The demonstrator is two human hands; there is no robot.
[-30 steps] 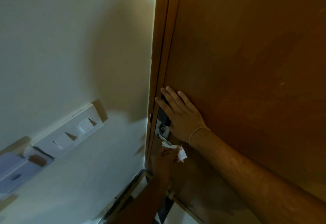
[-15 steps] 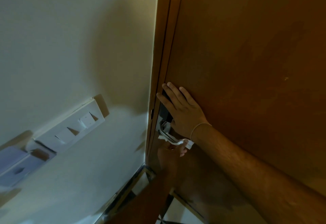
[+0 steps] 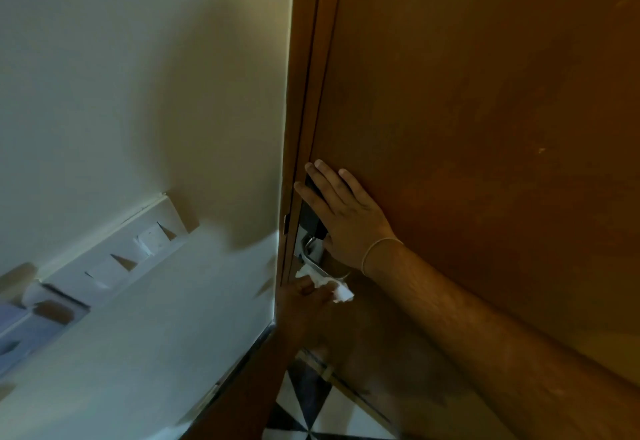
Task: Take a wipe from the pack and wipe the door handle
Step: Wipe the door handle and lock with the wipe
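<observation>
Cream wall (image 3: 138,93) with switch panel (image 3: 114,259), checkered floor (image 3: 311,415).

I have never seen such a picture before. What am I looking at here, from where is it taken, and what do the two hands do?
The picture comes from a camera worn on a person's head, looking forward and down, so the arms reach in from below. There is no machine, only two bare hands. The right hand lies flat against the brown wooden door, over the dark lock plate. The left hand, in shadow below, holds a white wipe pressed against the metal door handle. On the pale wall at the left is a white switch panel.
</observation>
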